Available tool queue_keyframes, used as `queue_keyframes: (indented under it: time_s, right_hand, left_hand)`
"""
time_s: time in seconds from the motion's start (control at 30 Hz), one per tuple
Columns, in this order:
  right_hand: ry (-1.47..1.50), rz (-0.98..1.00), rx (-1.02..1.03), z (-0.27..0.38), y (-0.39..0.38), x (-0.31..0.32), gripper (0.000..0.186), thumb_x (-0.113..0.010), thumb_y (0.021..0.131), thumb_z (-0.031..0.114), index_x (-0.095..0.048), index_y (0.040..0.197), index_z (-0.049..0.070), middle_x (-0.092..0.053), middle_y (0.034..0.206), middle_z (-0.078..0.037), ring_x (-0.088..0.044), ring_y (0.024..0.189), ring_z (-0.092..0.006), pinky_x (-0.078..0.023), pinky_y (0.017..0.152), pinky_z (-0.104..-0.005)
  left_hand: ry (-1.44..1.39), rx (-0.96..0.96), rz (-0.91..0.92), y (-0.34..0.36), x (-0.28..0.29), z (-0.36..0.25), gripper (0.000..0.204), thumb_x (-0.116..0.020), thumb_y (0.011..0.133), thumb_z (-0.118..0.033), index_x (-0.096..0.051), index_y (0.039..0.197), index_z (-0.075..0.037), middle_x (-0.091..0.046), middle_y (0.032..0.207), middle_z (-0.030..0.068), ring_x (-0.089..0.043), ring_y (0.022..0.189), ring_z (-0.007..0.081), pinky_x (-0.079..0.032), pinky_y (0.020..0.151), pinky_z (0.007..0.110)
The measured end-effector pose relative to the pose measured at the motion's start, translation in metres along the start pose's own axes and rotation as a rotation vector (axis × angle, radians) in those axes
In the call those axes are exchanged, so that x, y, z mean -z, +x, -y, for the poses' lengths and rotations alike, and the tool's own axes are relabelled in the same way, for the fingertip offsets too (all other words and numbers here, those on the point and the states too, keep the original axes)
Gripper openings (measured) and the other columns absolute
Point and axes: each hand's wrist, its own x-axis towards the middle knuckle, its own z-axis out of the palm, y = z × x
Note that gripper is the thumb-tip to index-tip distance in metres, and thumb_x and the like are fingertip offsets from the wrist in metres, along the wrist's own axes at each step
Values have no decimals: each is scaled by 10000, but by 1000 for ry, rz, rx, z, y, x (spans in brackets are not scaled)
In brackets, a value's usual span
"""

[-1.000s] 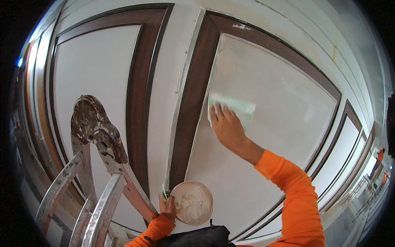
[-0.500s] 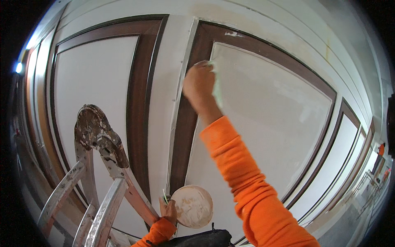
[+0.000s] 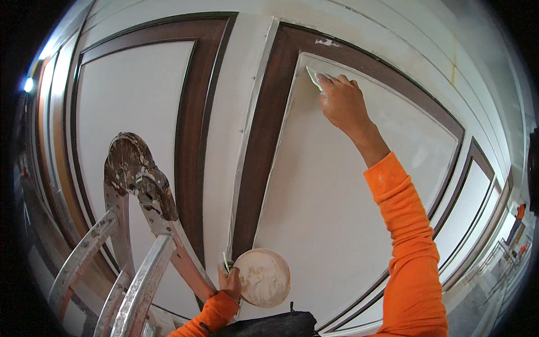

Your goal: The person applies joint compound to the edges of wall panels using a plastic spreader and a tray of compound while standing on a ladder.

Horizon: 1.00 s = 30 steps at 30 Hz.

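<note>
Near the upper left corner of a white recessed panel (image 3: pixel 348 185), my right hand (image 3: pixel 348 106) is closed round a pale green putty spreader (image 3: pixel 313 77), its edge close to or on the surface. Dark brown moulding (image 3: pixel 264 135) frames that panel. Low down, my left hand (image 3: pixel 229 282) grips the side of a round tub (image 3: pixel 263 279) of whitish putty. A thin pale green strip (image 3: pixel 225 262) sticks up from between the left fingers; what it belongs to is mostly hidden.
An aluminium folding ladder (image 3: pixel 143 281) with a paint-spattered hinge (image 3: pixel 135 168) stands on the left, beside my left arm. A dark bag or cloth (image 3: pixel 275 326) shows at the bottom edge. Another person (image 3: pixel 519 216) is far off at the right.
My right hand has moved right with the spreader, from the brown moulding's inner edge onto the white panel. My left hand still holds the tub. The view has shifted slightly.
</note>
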Motion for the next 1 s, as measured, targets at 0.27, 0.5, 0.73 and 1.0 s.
queue_keyframes:
  time_s: [0.27,0.5,0.73,1.0]
  right_hand:
    - [-67,13,-21,4,12,-14,296,-585,786,122,-587,1069,33,-650,980,-117,-606,910,-266,-457,803,-407]
    - [53,68,45,2,4,-5,278,-567,754,73,-618,1027,54,-648,943,-130,-603,875,-283,-459,803,-410]
    - [71,330,177,60,-67,-8,313,-546,767,126,-614,1059,34,-632,944,-120,-589,880,-261,-434,768,-423]
    - [10,384,59,57,-71,11,223,-513,814,177,-617,969,55,-642,836,-99,-588,807,-258,-434,734,-411]
  left_hand:
    - [-171,57,-43,-19,-8,-37,270,-521,806,-111,-441,1056,-47,-488,858,79,-504,718,168,-454,651,304]
    - [-100,12,-9,-19,-8,-24,286,-513,813,-119,-433,1077,-47,-504,858,90,-514,722,184,-459,631,313]
    - [-151,285,-3,-18,-1,-41,331,-501,838,-152,-404,1138,-51,-514,839,94,-533,741,195,-469,639,306]
    - [-283,274,-19,-22,-5,-62,360,-528,841,-177,-394,1153,-55,-513,835,81,-527,729,181,-473,610,313]
